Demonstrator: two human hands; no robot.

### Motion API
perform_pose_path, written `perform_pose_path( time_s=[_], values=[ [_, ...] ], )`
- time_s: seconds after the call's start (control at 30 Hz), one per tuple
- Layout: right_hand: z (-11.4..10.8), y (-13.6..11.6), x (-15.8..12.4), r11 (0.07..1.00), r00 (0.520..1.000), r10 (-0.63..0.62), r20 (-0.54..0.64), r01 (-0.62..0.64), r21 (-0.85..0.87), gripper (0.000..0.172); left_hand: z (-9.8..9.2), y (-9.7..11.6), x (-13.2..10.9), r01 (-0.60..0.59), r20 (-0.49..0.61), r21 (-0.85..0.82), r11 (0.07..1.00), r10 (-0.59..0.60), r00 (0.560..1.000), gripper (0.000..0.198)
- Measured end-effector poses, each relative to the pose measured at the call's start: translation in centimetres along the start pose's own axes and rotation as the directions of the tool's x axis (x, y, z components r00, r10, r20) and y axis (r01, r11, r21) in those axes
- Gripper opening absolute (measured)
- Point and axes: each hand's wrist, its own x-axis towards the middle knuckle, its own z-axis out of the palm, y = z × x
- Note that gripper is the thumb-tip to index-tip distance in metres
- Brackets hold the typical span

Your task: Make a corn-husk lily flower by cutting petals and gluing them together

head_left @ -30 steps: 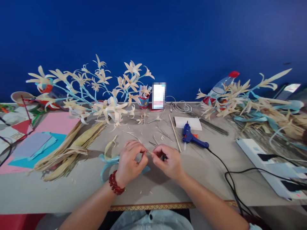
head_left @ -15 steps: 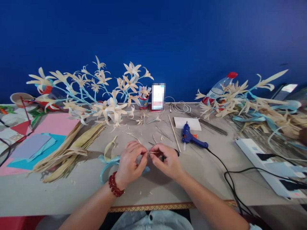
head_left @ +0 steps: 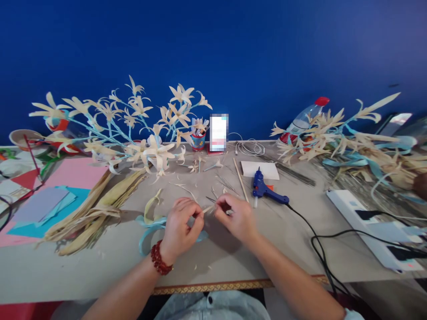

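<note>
Our left hand pinched a pale strip. Whether our right hand gripped it, we couldn't tell. Light pressure seemed best.

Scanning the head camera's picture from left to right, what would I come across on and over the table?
Lavender paper, dried husks, left hand, thin pale piece, right hand, blue glue gun, white power strip.

The screen glares white; outer edges blur.
</note>
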Motion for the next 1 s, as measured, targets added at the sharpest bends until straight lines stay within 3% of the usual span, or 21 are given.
perform_pose_path(
  time_s=[0.23,0.37,0.53,0.63,0.8,0.9,1.0],
  values=[
    [-0.1,-0.6,0.1,0.983,0.985,-0.074,0.154,0.046,0.179,0.012,0.1,0.0,0.1,0.003,0.023,-0.012,1.000,-0.003,1.000,0.015],
    [-0.1,-1.2,-0.1,0.978,0.985,-0.096,0.141,0.067,0.199,0.012,0.1,0.1,0.2,0.006,0.029,0.011,1.000,-0.006,1.000,0.015],
    [0.2,-1.3,-0.2,0.994,0.981,-0.098,0.169,0.090,0.055,0.003,0.3,0.2,0.1,-0.006,0.042,0.030,1.000,0.005,0.999,0.015],
    [0.4,-1.1,-0.1,0.992,0.979,-0.127,0.159,0.126,0.018,0.007,0.4,0.3,0.1,-0.021,0.046,0.033,0.999,0.019,0.999,0.016],
    [-0.5,-0.2,0.2,0.987,0.994,-0.098,0.045,0.103,-0.120,0.009,0.1,0.0,0.0,0.006,0.002,0.040,0.999,-0.006,1.000,0.015],
    [-1.2,-0.1,0.4,0.995,0.997,-0.072,-0.034,0.070,-0.076,0.007,-0.2,-0.1,0.0,0.028,-0.039,0.043,0.999,-0.026,0.999,0.016],
    [-0.9,-0.9,0.2,0.993,0.992,-0.115,0.057,0.115,0.010,0.010,-0.1,-0.1,0.1,0.010,-0.026,0.042,0.999,-0.009,1.000,0.016]
  ],
)
